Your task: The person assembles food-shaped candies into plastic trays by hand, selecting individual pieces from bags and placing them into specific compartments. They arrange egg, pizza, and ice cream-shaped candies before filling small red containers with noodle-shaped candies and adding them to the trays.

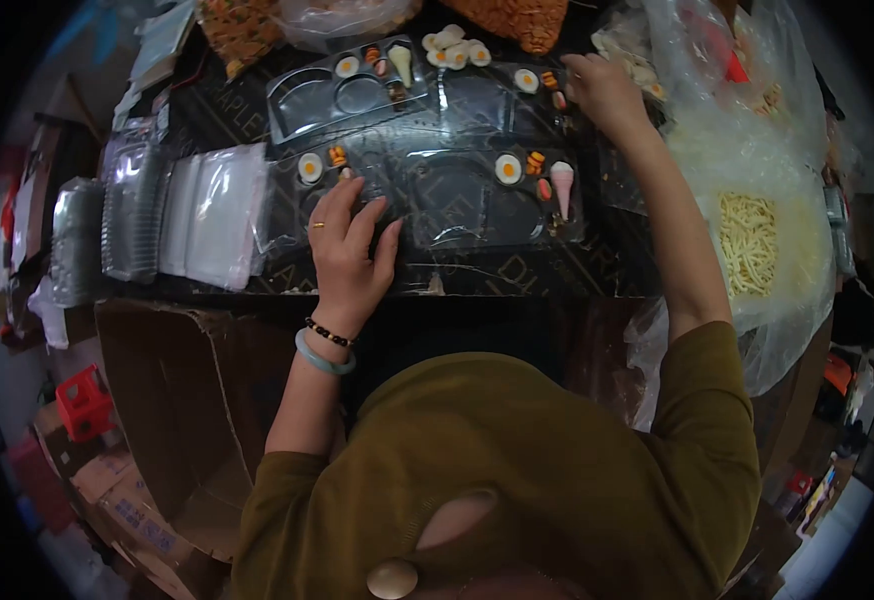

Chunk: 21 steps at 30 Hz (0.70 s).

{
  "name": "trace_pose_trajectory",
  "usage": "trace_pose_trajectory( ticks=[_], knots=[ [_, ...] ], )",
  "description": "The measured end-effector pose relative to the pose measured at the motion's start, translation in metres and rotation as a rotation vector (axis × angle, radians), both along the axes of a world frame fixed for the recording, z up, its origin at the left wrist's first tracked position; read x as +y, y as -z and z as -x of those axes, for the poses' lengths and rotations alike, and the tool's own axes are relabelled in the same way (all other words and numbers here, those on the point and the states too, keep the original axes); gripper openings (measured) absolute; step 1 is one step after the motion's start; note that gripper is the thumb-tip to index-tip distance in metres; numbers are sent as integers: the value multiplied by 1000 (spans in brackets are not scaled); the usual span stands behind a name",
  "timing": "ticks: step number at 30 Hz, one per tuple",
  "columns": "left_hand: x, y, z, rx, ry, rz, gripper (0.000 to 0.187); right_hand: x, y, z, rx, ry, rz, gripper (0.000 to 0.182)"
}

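My left hand rests palm down over the lower left clear plastic tray, fingers apart. Its fingertips touch or nearly touch a small hot-dog-shaped piece, beside a mini burger and a fried egg piece. My right hand reaches to the right end of the upper right tray, fingers curled together. Whatever they hold, if anything, is hidden. Close to them lie a mini burger and a hot-dog-shaped piece. The lower right tray holds similar pieces and a pink ice cream cone.
An upper left tray holds a pale cone. Egg pieces are heaped behind. Stacked clear packaging stands left. A plastic bag of pale pieces lies right. An open cardboard box sits below the table's front edge.
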<state>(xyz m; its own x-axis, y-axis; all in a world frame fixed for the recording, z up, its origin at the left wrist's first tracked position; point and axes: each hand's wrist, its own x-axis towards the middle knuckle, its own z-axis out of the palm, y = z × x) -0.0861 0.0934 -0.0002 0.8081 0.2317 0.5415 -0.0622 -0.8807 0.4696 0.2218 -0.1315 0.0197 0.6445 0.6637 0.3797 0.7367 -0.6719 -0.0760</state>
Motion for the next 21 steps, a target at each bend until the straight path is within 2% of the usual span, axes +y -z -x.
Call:
trace_pose_trajectory(
  ticks=[3, 5, 8, 10, 11, 12, 15, 17, 20, 21],
  knots=[
    [13, 3, 14, 18, -110, -83, 33, -13, 4, -1, -68, -166, 20, 17],
    [18, 7, 21, 73, -151, -72, 35, -27, -1, 24, 13, -179, 108, 15],
    [23, 13, 22, 126, -169, -98, 40, -21, -12, 57, 79, -124, -95, 18],
    [23, 19, 19, 130, -159, -66, 45, 19, -24, 87, 290, -193, -470, 24],
    [23, 20, 18, 129, -151, -53, 47, 45, -37, 112, 322, -232, -470, 27],
    [24, 21, 18, 144, -138, -83, 54, 71, -38, 129, 301, -340, -455, 29],
    [25, 24, 17, 117, -129, -49, 57, 140, -17, 156, 168, -625, -416, 37],
    [26, 26, 17, 112, -120, -60, 59, 166, -2, 162, 117, -638, -299, 42],
    [26, 24, 16, 114, -90, -42, 57, 168, 24, 162, 194, -569, -116, 59],
    [25, 22, 16, 121, -70, -27, 57, 166, 22, 164, 198, -500, 52, 67]
  ],
)
